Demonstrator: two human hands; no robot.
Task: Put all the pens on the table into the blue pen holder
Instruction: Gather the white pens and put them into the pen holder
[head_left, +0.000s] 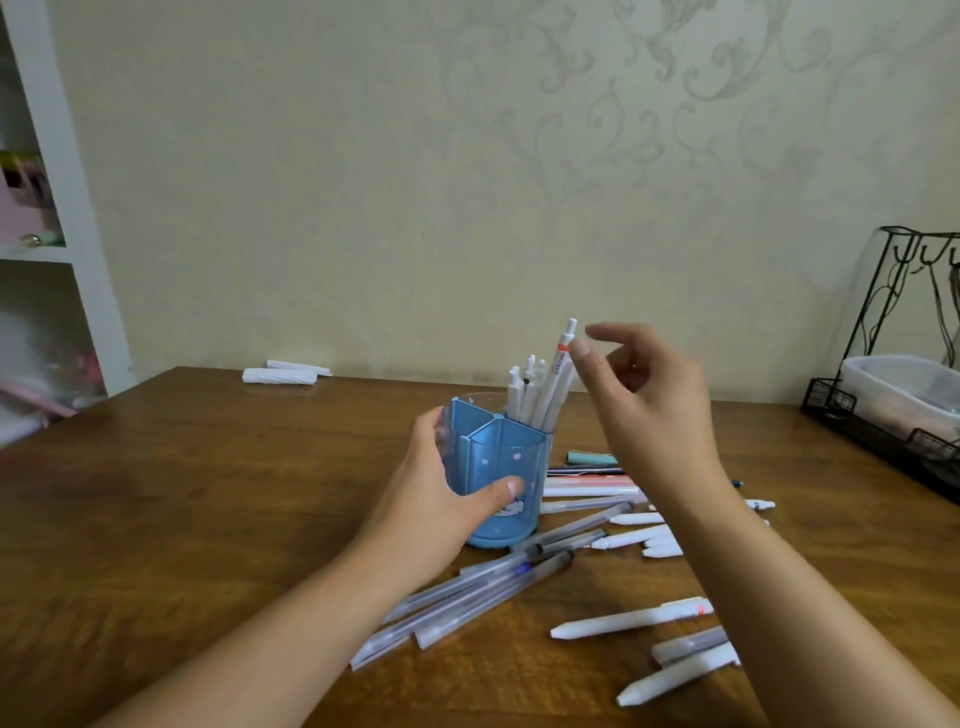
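The left hand (447, 499) grips the blue plastic divided pen holder (511, 480) standing on the brown wooden desk (208, 493). The right hand (649, 395), fingers loosely spread and holding nothing, hovers just beside the white pens (540, 389) upright in the holder. Loose white and clear pens (631, 618) lie below the right hand.
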